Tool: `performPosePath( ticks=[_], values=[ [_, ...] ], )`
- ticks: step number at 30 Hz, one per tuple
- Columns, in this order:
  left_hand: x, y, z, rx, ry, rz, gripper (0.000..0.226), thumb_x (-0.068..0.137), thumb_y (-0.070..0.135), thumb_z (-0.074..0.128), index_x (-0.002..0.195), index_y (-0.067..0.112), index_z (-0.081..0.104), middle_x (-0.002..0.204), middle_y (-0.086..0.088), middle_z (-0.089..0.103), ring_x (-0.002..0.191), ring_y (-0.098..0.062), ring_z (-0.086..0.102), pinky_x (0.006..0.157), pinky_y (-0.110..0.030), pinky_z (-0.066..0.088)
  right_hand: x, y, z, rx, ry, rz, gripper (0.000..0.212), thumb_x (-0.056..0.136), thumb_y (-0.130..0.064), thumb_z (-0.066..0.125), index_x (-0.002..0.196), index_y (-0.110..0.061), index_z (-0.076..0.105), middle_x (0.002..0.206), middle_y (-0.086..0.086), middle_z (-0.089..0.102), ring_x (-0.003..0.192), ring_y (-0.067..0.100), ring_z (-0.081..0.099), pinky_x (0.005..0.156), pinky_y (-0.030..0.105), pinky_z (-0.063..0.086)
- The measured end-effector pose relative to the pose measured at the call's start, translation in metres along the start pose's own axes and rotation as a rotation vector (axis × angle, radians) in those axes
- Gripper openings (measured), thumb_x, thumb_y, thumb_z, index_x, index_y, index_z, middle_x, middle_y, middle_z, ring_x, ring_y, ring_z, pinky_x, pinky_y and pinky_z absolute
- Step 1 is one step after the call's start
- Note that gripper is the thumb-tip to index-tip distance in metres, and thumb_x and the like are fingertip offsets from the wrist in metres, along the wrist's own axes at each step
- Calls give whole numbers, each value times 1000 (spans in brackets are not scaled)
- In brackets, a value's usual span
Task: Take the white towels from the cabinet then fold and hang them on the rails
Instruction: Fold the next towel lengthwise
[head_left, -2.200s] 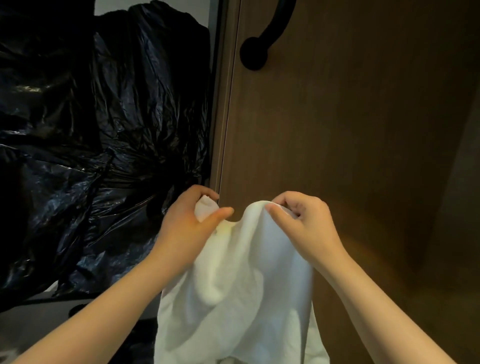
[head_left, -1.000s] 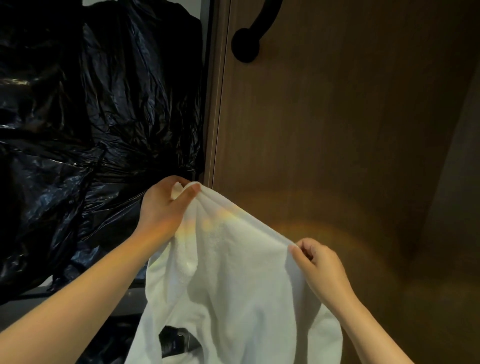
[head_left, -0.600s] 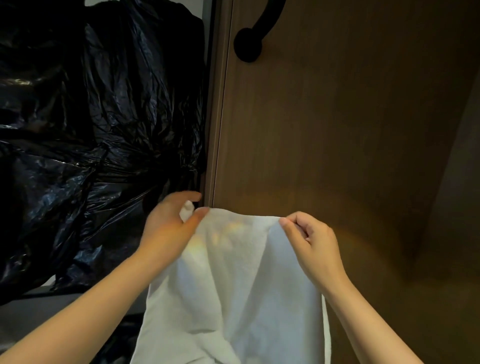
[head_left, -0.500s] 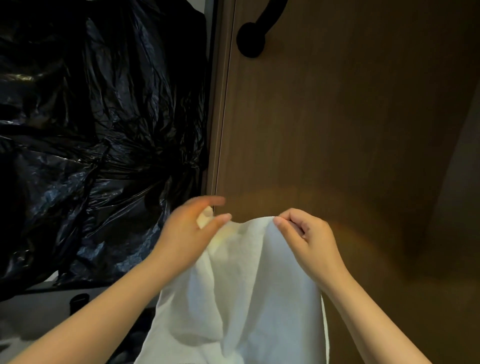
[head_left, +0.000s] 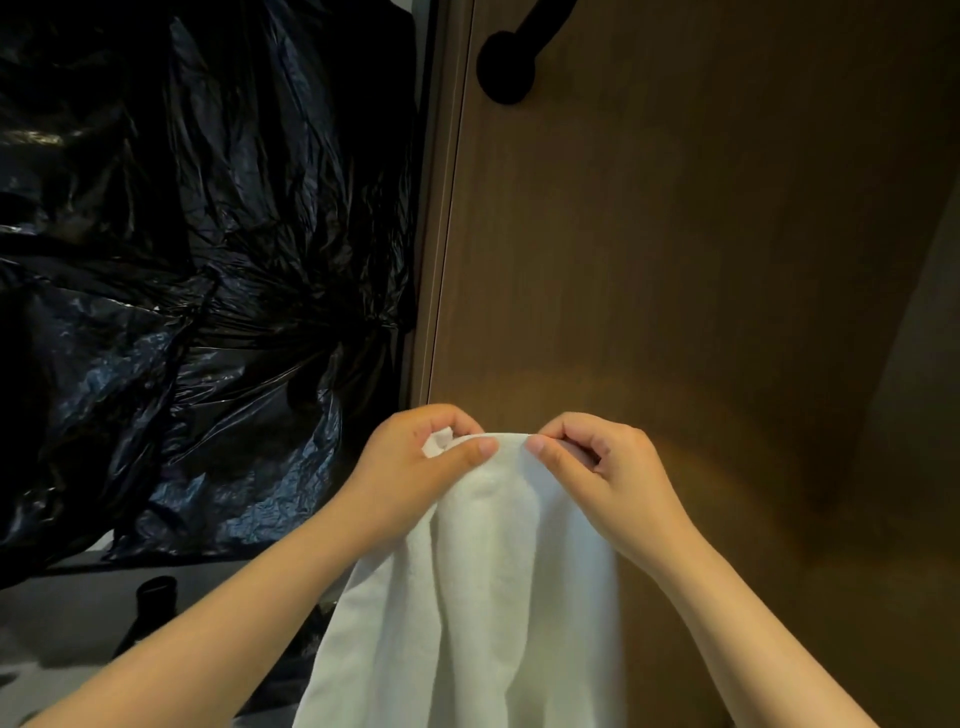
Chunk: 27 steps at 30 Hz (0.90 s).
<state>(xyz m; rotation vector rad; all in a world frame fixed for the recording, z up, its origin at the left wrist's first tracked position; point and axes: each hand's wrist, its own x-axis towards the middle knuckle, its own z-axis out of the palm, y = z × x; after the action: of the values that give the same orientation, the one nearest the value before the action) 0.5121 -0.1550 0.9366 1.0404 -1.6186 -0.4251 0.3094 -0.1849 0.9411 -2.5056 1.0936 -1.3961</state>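
Before a brown wooden cabinet door, the left hand and right hand pinch a soft white terry towel's top edge; limp and light, it is probably best gripped at corners.

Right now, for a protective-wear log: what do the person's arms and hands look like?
Both the left hand and right hand are bare: no gloves, rings or watch in view. No sleeves show before the frame edge. Thumbnails short, unpainted.

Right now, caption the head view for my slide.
Left hand and right hand pinch a white towel by its top edge, before a wooden door beside black plastic.
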Motion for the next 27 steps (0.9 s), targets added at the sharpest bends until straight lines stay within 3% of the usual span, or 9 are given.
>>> performPosePath(
  ticks=[5,8,16,22,27],
  values=[
    [1,5,-3,15,100,36,10,84,20,71,74,18,69,77,5,68,68,1,58,62,-9,43,-6,4,1,1,-24,7,27,94,-44,57,77,-25,63,65,-3,57,61,17,52,58,41,44],
    [7,6,-14,39,219,7,10,82,20,72,73,20,68,71,13,66,66,4,56,58,-6,39,-12,11,1,4,-21,41,31,95,-46,57,72,-24,60,63,-4,56,60,15,52,56,39,43],
    [10,-1,-30,105,303,-52,10,86,23,68,77,19,68,77,8,66,75,7,56,59,-3,37,-23,34,2,-75,-14,184,26,89,-51,58,71,-32,60,69,-15,61,70,8,61,57,17,46],
    [13,-5,-44,165,361,-37,10,87,26,66,78,23,67,78,13,64,75,14,53,63,-14,35,-27,38,-5,-228,7,238,20,88,-48,62,75,-33,62,66,-14,61,65,8,61,60,21,53],
    [15,-14,-51,221,419,-34,10,89,27,65,79,23,64,77,15,61,73,16,51,61,-6,33,-30,46,-15,-336,-6,301,14,90,-42,64,82,-30,65,68,-14,61,64,8,61,62,22,56]
  ],
)
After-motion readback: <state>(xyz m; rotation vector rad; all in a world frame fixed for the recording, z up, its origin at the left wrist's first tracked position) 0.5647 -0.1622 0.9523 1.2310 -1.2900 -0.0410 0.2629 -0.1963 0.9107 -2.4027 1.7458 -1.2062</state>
